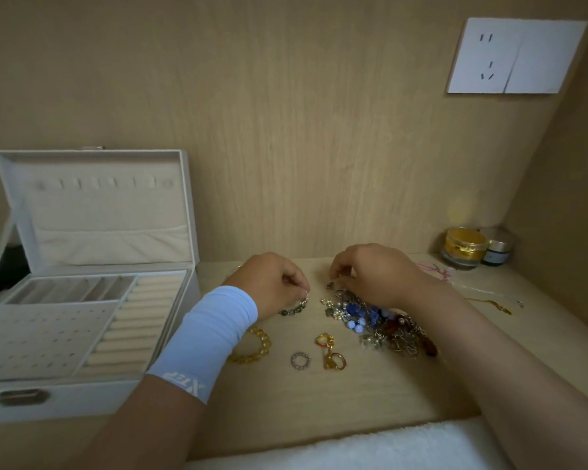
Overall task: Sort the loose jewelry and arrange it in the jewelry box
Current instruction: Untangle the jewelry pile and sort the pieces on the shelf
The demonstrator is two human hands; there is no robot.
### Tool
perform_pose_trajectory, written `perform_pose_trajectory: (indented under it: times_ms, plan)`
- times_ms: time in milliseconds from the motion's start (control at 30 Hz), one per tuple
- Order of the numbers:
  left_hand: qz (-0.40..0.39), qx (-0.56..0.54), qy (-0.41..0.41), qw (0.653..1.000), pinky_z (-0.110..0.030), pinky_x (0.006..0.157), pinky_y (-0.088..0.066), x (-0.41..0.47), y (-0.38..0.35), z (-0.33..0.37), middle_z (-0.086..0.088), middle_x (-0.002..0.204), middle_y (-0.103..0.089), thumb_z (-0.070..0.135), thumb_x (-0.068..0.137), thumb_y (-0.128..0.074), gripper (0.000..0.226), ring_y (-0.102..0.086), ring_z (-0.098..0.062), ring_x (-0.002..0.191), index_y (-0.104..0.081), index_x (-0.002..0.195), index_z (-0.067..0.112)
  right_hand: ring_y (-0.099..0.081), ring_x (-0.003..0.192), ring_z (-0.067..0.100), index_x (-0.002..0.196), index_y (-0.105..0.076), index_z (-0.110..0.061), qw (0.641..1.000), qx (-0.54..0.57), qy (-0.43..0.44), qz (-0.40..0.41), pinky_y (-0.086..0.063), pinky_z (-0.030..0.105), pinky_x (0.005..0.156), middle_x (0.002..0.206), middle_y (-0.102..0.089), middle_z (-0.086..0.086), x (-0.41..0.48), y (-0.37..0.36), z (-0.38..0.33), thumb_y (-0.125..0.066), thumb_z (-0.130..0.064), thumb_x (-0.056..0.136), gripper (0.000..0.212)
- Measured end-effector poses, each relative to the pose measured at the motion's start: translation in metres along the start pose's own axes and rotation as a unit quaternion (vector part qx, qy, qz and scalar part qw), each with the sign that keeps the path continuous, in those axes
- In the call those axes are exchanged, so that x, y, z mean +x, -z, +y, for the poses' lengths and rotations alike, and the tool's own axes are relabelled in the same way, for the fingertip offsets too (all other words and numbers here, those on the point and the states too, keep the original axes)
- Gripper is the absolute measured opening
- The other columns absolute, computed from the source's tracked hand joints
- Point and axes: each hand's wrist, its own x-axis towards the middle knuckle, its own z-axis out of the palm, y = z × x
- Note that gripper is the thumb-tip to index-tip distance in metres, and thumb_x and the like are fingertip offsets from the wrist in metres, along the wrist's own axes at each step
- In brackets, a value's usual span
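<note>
An open jewelry box (99, 398) sits on the desk (353, 401), lid propped back against the wall and latch facing me, its long side running left to right. I judge it is placed this way so every tray stays within reach. None of the loose pieces looks to be in it yet.

Just right of the box, the left hand (272, 283) pinches one end of a dark bead bracelet (294, 308). The strand trails from the fingertips back toward the box and toward me, drawn out straight, I judge, to free it from the rest.

Nearer me, right of the box, a yellow bead bracelet (258, 347), a ring (300, 361) and a gold charm (330, 351) lie apart, seemingly already sorted.

Further right lies the tangled heap (381, 323). The right hand (374, 276) curls its fingers into the heap's far edge; I cannot tell whether it grips anything.

Two jars (462, 247) stand furthest from the box.
</note>
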Motion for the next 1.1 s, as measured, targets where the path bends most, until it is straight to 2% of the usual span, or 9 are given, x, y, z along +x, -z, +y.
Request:
perform_pose_trajectory:
  times_ms: [100,233,333,500,667,733,833,967,1100]
  plan:
    - [-0.034,0.001,-0.009,0.999,-0.015,0.075,-0.045,-0.01,-0.004,-0.002,0.019,0.076,-0.068,0.023,0.082,-0.075,0.008,-0.061,0.003,0.077,-0.077,0.083,0.031,-0.061,0.098,0.012,0.104,-0.075,-0.034,0.999,-0.016,-0.024,-0.031,-0.048,0.03,0.076,0.104,-0.069,-0.014,0.01,0.002,-0.005,-0.06,-0.029,0.095,0.018]
    - [-0.082,0.022,-0.009,0.996,-0.021,0.083,-0.05,-0.017,-0.009,-0.002,0.012,0.082,-0.07,0.024,0.079,-0.077,0.009,-0.065,-0.004,0.085,-0.073,0.083,0.031,-0.064,0.089,0.018,0.099,-0.075,-0.025,0.993,-0.07,-0.077,-0.063,-0.044,0.029,0.068,0.096,-0.071,-0.005,0.021,0.0,-0.009,-0.063,-0.028,0.092,0.014]
    - [-0.115,0.06,-0.036,0.991,-0.022,0.082,-0.051,-0.017,-0.012,-0.001,0.017,0.083,-0.068,0.026,0.078,-0.079,0.008,-0.063,-0.001,0.086,-0.074,0.081,0.032,-0.065,0.087,0.021,0.098,-0.072,-0.021,0.988,-0.102,-0.087,-0.078,-0.049,0.029,0.068,0.093,-0.07,-0.001,0.021,-0.002,-0.014,-0.06,-0.029,0.088,0.017]
    - [-0.157,0.086,-0.058,0.982,-0.023,0.085,-0.052,-0.016,-0.014,0.0,0.014,0.09,-0.072,0.024,0.081,-0.077,0.008,-0.064,-0.002,0.088,-0.078,0.089,0.026,-0.065,0.097,0.019,0.102,-0.076,-0.027,0.99,-0.069,-0.079,-0.09,-0.049,0.03,0.075,0.103,-0.072,-0.005,0.019,-0.002,-0.01,-0.063,-0.028,0.089,0.018]
    - [-0.108,0.067,-0.045,0.991,-0.02,0.083,-0.05,-0.007,-0.012,0.005,0.018,0.086,-0.069,0.027,0.085,-0.069,0.008,-0.062,0.0,0.087,-0.077,0.086,0.029,-0.064,0.097,0.015,0.097,-0.076,-0.031,0.993,-0.053,-0.065,-0.079,-0.043,0.027,0.071,0.102,-0.072,-0.008,0.019,0.002,-0.007,-0.069,-0.033,0.089,0.011]
    - [-0.063,0.049,-0.046,0.996,-0.013,0.076,-0.045,0.001,-0.013,0.01,0.019,0.081,-0.065,0.024,0.088,-0.065,0.012,-0.059,0.0,0.082,-0.076,0.086,0.026,-0.065,0.096,0.017,0.099,-0.076,-0.029,0.994,-0.066,-0.057,-0.072,-0.044,0.028,0.071,0.101,-0.072,-0.006,0.021,0.001,-0.008,-0.07,-0.034,0.089,0.012]
    - [-0.007,0.024,-0.035,0.999,-0.014,0.071,-0.043,0.016,-0.02,0.016,0.018,0.079,-0.064,0.022,0.089,-0.063,0.015,-0.06,-0.003,0.081,-0.074,0.082,0.029,-0.065,0.092,0.02,0.102,-0.074,-0.025,0.992,-0.089,-0.044,-0.073,-0.049,0.031,0.072,0.097,-0.072,-0.001,0.023,0.001,-0.007,-0.067,-0.032,0.09,0.016]
    - [-0.008,0.043,-0.013,0.999,-0.027,0.084,-0.052,0.034,-0.034,0.022,0.013,0.089,-0.071,0.021,0.087,-0.062,0.018,-0.064,-0.01,0.088,-0.074,0.079,0.031,-0.065,0.083,0.02,0.094,-0.074,-0.021,0.992,-0.075,-0.037,-0.099,-0.048,0.03,0.067,0.085,-0.069,-0.001,0.022,0.002,-0.003,-0.062,-0.034,0.09,0.018]
    - [-0.019,0.071,-0.006,0.997,-0.033,0.092,-0.052,0.046,-0.043,0.027,0.009,0.097,-0.073,0.025,0.086,-0.066,0.012,-0.064,-0.013,0.094,-0.076,0.083,0.031,-0.059,0.075,0.018,0.07,-0.065,-0.026,0.991,0.001,-0.055,-0.122,-0.045,0.03,0.065,0.073,-0.061,-0.005,0.02,0.01,0.013,-0.061,-0.03,0.091,0.022]
